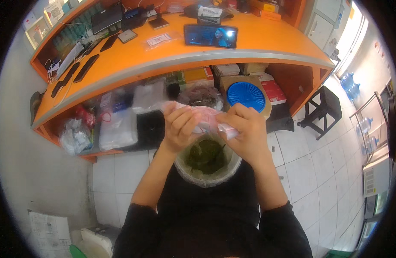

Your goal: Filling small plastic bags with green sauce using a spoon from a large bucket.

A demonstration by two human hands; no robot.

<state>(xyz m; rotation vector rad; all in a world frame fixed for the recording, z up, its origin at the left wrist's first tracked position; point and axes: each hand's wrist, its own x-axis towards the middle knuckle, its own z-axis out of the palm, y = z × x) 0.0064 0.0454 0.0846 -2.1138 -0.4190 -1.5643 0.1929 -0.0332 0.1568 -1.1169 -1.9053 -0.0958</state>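
Observation:
Both hands hold a pinkish-white plastic bag stretched between them, above a round container. My left hand closes its fingers on the bag's left end. My right hand grips the other end, where a rolled or folded part sticks out below the fingers. Beneath the hands, a round tub lined with clear plastic rests at the lap and holds a dark green substance. Whether the bag has anything in it cannot be told.
An orange desk stands ahead, with a propped phone and several devices. Its lower shelf holds plastic bags, boxes and a blue round lid. A black stool stands on the tiled floor at right, near water bottles.

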